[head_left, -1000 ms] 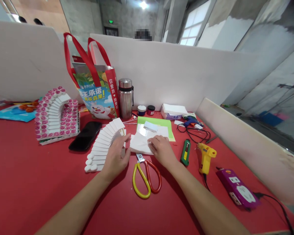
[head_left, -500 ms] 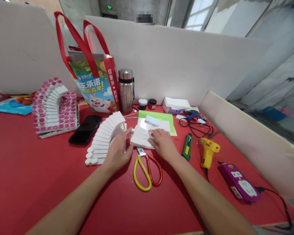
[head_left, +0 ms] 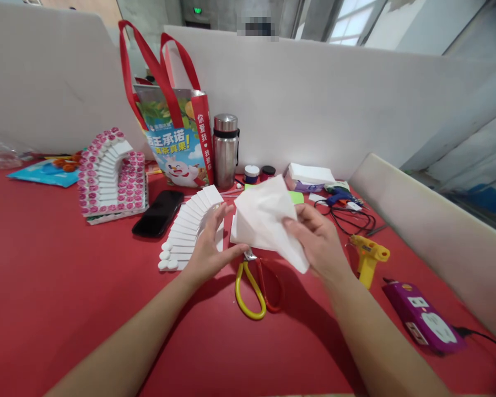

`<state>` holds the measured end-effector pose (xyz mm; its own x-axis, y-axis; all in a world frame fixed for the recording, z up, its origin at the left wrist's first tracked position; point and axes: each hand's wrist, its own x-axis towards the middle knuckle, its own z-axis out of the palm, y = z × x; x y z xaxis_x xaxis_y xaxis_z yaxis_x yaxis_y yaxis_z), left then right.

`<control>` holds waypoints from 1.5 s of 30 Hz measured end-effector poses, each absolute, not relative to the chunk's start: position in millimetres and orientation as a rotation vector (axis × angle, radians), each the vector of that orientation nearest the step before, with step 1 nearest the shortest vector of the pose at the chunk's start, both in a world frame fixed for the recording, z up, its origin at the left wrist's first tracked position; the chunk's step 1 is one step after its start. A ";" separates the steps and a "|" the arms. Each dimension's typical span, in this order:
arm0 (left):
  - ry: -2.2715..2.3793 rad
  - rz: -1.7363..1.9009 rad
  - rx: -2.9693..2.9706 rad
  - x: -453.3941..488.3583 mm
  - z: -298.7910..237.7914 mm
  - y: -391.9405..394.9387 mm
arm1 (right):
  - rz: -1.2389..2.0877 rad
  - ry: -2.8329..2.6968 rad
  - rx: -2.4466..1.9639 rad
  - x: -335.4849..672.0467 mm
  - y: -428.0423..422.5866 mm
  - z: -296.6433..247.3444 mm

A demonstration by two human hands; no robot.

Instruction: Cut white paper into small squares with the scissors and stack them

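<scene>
A thin white sheet, like a tissue or paper, is pinched between the thumb and fingers of my right hand and lifted off the table. My left hand is empty, its thumb and fingers spread just left of the sheet. Beneath the sheet, part of a white stack shows at its left edge. Scissors with one yellow and one red handle lie below, their blades mostly hidden. Beside my left hand is a fan of white strips with round white discs at its lower end.
At the back stand a tote bag, a steel flask, two small jars and a tissue pack. Left are a black phone and a pink-flowered model. Right lie a yellow glue gun and a purple box with a cord.
My right hand has raised the white sheet from the stack and tilted it. My left hand has let go and opened. The whole view has shifted, so things appear further right.
</scene>
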<state>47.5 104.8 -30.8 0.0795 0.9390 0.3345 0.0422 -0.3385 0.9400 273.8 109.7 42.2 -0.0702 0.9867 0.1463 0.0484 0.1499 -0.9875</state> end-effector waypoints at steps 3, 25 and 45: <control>0.734 1.357 1.188 52.2 -22.7 102.8 | 1.366 -0.994 -1.022 265.9 105.2 46.6; 0.844 1.116 0.905 39.2 -22.9 104.3 | 1.621 -1.089 -1.099 293.5 129.3 13.3; 0.805 1.082 1.010 34.0 -6.9 98.5 | 1.563 -1.273 -1.096 308.5 129.4 24.9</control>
<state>34.0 98.5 -6.9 0.2863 0.9570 -0.0460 -0.3190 0.1404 0.9373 308.5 129.4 24.9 -0.2829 0.9509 -0.1252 -0.0699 -0.1507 -0.9861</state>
